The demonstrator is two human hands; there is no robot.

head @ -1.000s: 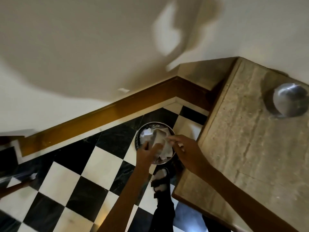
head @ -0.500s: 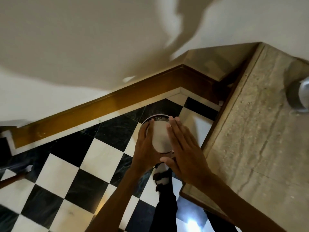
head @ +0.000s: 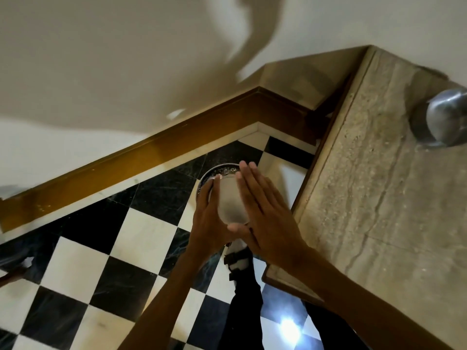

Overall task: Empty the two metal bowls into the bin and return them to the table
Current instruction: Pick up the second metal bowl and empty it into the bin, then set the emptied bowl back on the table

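Both hands clasp an upturned metal bowl (head: 231, 200) over the bin (head: 219, 170) on the checkered floor (head: 83, 261). The left hand (head: 208, 218) wraps its fingers round the bowl's nine o'clock side, thumb tucked below. The right hand (head: 265, 218) lies flat, fingers straight and together, pressed against the three o'clock side. The second bowl (head: 444, 117) sits on the stone table (head: 379, 223), at two o'clock, well apart from the hands.

Black-and-white chequered floor (head: 83, 263). Amber-brown skirting (head: 141, 157) under a cream wall (head: 101, 59). Beige, veined stone worktop (head: 379, 198). Grey metal bowl (head: 447, 114) on it; another, upturned, pale grey bowl (head: 231, 200).
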